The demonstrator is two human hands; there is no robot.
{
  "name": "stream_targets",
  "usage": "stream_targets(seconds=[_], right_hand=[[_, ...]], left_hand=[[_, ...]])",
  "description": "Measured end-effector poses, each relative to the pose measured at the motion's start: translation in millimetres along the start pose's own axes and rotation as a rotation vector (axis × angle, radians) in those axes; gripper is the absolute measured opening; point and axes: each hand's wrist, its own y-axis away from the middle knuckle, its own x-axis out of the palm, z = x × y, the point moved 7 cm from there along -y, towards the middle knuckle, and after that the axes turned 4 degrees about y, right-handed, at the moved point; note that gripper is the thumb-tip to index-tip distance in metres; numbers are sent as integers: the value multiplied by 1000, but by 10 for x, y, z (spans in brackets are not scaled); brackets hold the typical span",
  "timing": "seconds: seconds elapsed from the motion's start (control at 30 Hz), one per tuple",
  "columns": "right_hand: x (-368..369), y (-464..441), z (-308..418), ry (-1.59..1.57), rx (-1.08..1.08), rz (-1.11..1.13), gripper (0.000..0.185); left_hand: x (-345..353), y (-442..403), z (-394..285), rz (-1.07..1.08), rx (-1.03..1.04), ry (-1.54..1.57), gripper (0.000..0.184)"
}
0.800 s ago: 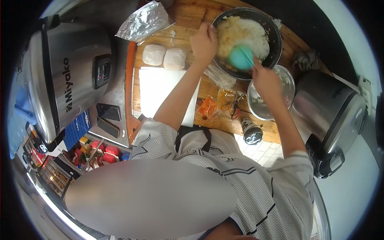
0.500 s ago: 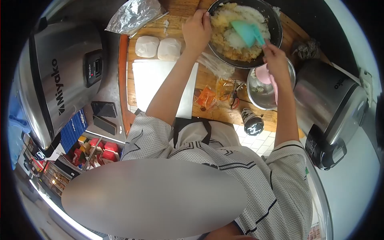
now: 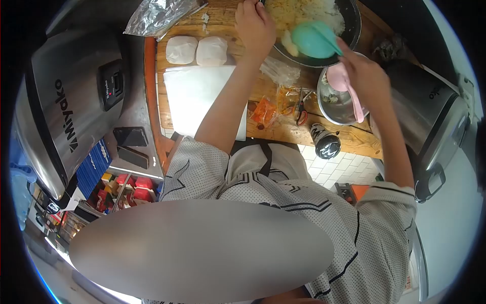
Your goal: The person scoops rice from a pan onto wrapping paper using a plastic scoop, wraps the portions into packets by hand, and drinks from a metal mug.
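Note:
A dark pan (image 3: 352, 31) at the top holds rice (image 3: 326, 14), part white and part yellowish. My left hand (image 3: 254, 28) is closed on the pan's rim or handle at its left side. In my right hand (image 3: 365, 76) is the handle of a turquoise scoop (image 3: 313, 40), whose bowl rests over the rice near the pan's front edge. Just below the pan stands a metal bowl (image 3: 334, 112) with some rice bits and a pink ladle (image 3: 349, 90) in it, partly under my right hand.
Two wrapped white packets (image 3: 211, 51) sit behind a stack of white paper (image 3: 195, 101). Nearby are orange sachets (image 3: 264, 112), scissors (image 3: 302, 115), a dark-lidded cup (image 3: 325, 142) and a foil-like bag (image 3: 162, 16). Steel rice cookers (image 3: 76, 96) flank the table.
The turquoise scoop has swept through the rice, and now sits lower in the pan. The view has shifted, so the pan appears higher and is partly cut off. My left hand keeps its hold.

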Motion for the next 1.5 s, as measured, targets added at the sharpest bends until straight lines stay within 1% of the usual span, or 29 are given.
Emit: stream_targets(seconds=[0.03,0.1,0.13,0.2,0.27,0.33,0.43,0.5,0.6,0.63,0.67,0.73,0.8,0.9,0.97,1.0,1.03,1.1,1.13,1.2,1.23,1.27,1.33,1.4,1.43,1.47,1.5], right_hand=[[-130,64,-117,-21,-10,-58,39],[-401,43,-299,-103,93,-16,37],[-480,40,-375,-151,152,10,36],[-422,-54,-450,-195,117,116,34],[-268,-186,-301,-230,-17,155,34],[92,-370,-54,-73,102,410,36],[404,-520,-163,-334,50,172,37],[501,-243,-319,-493,247,89,36],[527,-166,-394,-585,413,-57,36],[505,-151,-383,-592,456,-111,36],[495,-269,-365,-553,490,-105,34],[525,-696,-316,-320,231,-265,38],[437,-856,98,-512,426,5,29],[614,-581,231,-362,313,-106,33],[401,-264,207,-299,230,-9,36],[314,-164,54,-341,276,47,37],[240,-103,-120,-386,322,103,37],[51,-206,-462,-346,319,-93,37],[26,-294,-626,-324,318,-189,37],[385,-761,-913,-195,247,-286,37],[145,-887,-406,-244,368,-255,27],[235,-1047,-315,-218,358,-290,26],[467,-1373,-327,-89,227,-379,29],[594,-1552,-487,-488,330,1,34],[549,-1556,-483,-682,381,193,37],[503,-1519,-418,-806,447,343,43],[449,-1467,-373,-818,397,380,42]], left_hand=[[2,-25,-22,17,11,19,19],[-5,-29,-28,60,26,42,27],[-10,-17,-24,74,12,53,27],[3,-35,-23,100,-8,75,26],[4,-29,4,88,-37,81,25],[-12,-4,-2,75,-20,73,25],[-43,-28,-53,39,63,31,23],[-58,-34,-72,20,88,-13,23],[-25,-37,4,116,27,-11,22],[-54,2,-5,104,25,-24,22],[-71,48,-34,95,26,-33,22],[-58,74,-53,67,26,-45,23],[-30,124,-33,40,14,-60,23],[-11,174,-56,-18,-20,-105,24],[71,185,29,-6,-92,-98,24],[80,215,69,1,-136,-102,26],[54,231,45,-13,-129,-98,22],[-4,233,-43,-43,-104,-86,16],[-27,291,-40,5,-143,-56,18],[-47,401,6,93,-211,2,23],[-25,380,-35,72,-168,-30,25],[27,374,-84,51,-126,-62,27],[45,423,-79,17,-61,-130,31],[96,412,-25,-21,19,-179,34],[95,407,-67,-39,13,-168,34],[86,416,-114,-60,5,-156,34],[82,414,-154,-84,-3,-142,35]])
